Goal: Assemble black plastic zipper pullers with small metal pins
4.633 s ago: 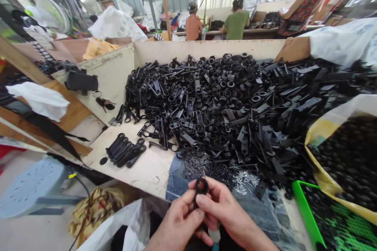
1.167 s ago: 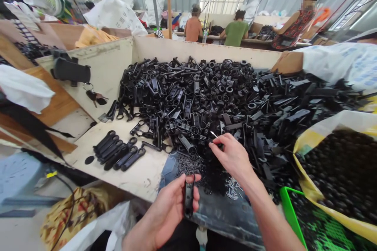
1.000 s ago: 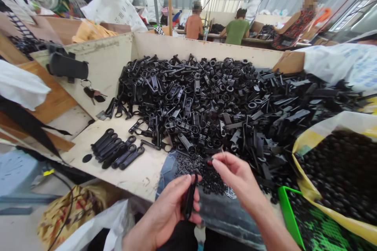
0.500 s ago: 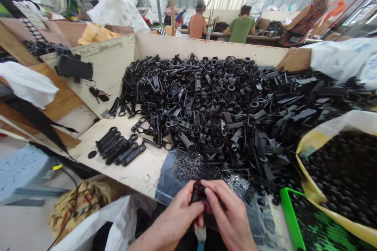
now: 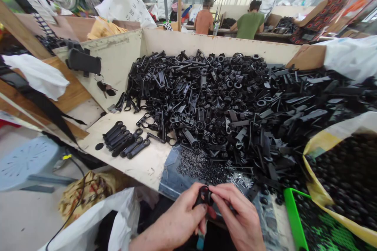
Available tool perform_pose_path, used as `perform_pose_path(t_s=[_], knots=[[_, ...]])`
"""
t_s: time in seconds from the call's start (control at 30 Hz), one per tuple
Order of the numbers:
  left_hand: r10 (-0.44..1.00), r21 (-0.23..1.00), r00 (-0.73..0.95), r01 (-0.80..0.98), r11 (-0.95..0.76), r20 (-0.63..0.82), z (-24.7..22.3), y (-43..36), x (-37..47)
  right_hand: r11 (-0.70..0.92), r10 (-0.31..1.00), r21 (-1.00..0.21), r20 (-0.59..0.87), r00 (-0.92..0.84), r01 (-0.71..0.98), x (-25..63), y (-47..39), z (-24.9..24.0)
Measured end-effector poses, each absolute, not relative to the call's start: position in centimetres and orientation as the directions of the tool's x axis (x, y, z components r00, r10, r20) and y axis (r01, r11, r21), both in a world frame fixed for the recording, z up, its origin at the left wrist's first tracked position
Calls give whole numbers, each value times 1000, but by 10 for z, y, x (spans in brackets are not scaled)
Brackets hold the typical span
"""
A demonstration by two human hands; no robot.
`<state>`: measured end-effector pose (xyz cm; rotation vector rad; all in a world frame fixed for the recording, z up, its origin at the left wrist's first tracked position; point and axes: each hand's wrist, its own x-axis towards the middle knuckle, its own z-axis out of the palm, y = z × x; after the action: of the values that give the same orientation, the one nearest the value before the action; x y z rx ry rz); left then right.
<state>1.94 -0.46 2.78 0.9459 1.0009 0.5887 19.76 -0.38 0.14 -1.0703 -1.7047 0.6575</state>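
Note:
My left hand [image 5: 186,212] is closed around a black plastic part with a ring-shaped end [image 5: 203,193], held over the table's front edge. The thumb and fingers of my right hand [image 5: 240,213] pinch a small round black piece [image 5: 210,198] against the side of that ring. How far the piece sits in the ring is hidden by my fingers. Just beyond my hands, small dark pins [image 5: 191,163] and silvery screws [image 5: 242,180] lie on blue denim cloth [image 5: 171,176]. Several black handle-like parts [image 5: 125,141] lie side by side at the left.
A large heap of black plastic parts [image 5: 200,98] fills the wood-walled table. On the right stand a yellow-white sack of black balls [image 5: 347,172] and a green tray [image 5: 291,211]. A white bag [image 5: 97,219] hangs front left, near a blue stool [image 5: 29,160]. People work at the back.
My view has shifted slightly left. My left hand has turned the part so its ring end shows, and my right fingers have moved to the ring's right side.

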Motion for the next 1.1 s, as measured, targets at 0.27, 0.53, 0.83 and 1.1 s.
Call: perform_pose_path(t_s=[0.27,0.53,0.83,1.1], knots=[[789,886,405,184,425,-463,27,-5,15,461,883,-790,453,-122,403,191,-4,0],[820,888,351,271,373,-451,29,-7,12,518,853,-748,487,-188,415,193,-11,-7],[807,867,398,426,258,-436,54,-8,4,629,775,-663,488,-401,407,209,-15,-2],[741,909,577,402,111,-345,65,-17,-5,149,986,-977,137,-92,150,199,-27,-1]])
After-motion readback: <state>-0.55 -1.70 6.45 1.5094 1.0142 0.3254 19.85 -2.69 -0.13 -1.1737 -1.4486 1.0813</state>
